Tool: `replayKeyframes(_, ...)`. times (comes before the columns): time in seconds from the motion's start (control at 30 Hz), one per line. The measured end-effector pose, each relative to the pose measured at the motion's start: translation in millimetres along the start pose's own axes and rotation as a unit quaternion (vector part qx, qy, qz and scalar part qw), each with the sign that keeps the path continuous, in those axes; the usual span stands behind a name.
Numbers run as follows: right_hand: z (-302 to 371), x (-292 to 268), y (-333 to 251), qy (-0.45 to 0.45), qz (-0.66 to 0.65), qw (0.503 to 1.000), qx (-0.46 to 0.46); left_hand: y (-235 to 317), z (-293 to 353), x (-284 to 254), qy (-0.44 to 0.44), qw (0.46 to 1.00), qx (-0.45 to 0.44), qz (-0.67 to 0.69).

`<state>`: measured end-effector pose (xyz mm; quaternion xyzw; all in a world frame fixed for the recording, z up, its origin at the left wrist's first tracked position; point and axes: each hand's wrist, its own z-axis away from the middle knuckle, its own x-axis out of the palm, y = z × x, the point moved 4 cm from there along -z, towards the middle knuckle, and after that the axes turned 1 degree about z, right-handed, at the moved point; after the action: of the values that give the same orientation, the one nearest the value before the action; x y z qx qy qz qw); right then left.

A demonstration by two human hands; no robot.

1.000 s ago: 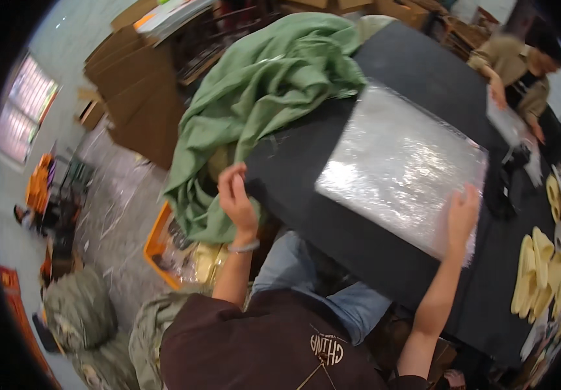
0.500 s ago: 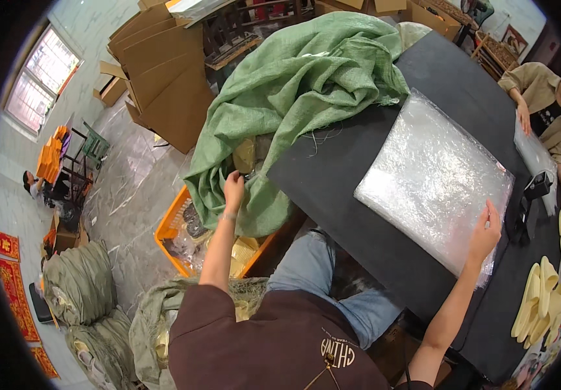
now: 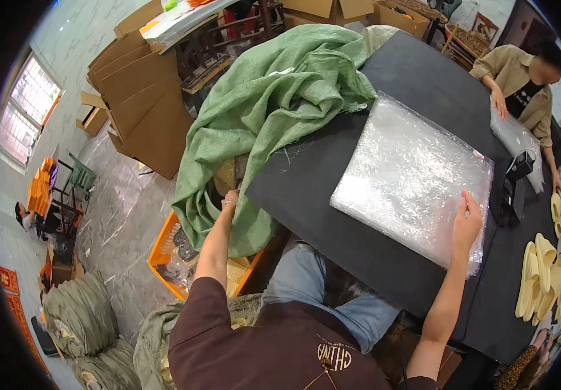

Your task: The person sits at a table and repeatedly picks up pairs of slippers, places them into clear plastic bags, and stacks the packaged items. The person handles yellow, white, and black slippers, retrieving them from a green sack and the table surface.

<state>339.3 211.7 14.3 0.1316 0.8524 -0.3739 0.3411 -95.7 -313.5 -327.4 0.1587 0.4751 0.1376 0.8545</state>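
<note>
On black tabletop [image 3: 322, 155], the right hand [image 3: 467, 225] touches clear plastic [image 3: 407, 179], fingers loosely extended; left hand's [image 3: 230, 200] grip is unclear.

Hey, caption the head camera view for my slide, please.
Left hand at the green woven fabric, right hand over clear plastic lying on a black table.

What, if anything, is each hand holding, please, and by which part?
The right hand lies over the clear plastic sheets, with no grip visible. Whether the left hand holds anything cannot be told: its fingers are hidden beside the green woven sack.
</note>
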Motion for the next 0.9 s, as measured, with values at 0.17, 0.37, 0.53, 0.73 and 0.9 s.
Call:
replayKeyframes(0.17, -0.8, 2.8, -5.9, -0.016, -0.023, 1.000, -0.004, 42.9, 42.1, -59.7, 0.256, 0.953, 0.159, 0.012)
replayKeyframes(0.37, -2.5, -2.0, 0.2, -0.015, -0.029, 0.999, 0.019, 60.3, 76.6, -121.4, 0.298, 0.869, 0.209, 0.335)
replayKeyframes(0.53, -2.1, 6.2, 1.6, -0.016, -0.040, 0.999, 0.007, 56.9, 177.6, -215.1, 0.447, 0.816, 0.307, 0.201)
replayKeyframes(0.73, -0.5, -4.7, -1.4, 0.020, -0.050, 0.999, 0.001, 139.2, 337.2, -328.8, 0.464, 0.777, 0.394, 0.162)
replayKeyframes(0.9, -0.5, -18.0, -28.3, 0.067, -0.105, 0.990, -0.071, 209.0, 404.0, -374.8, 0.358, 0.740, 0.443, 0.358)
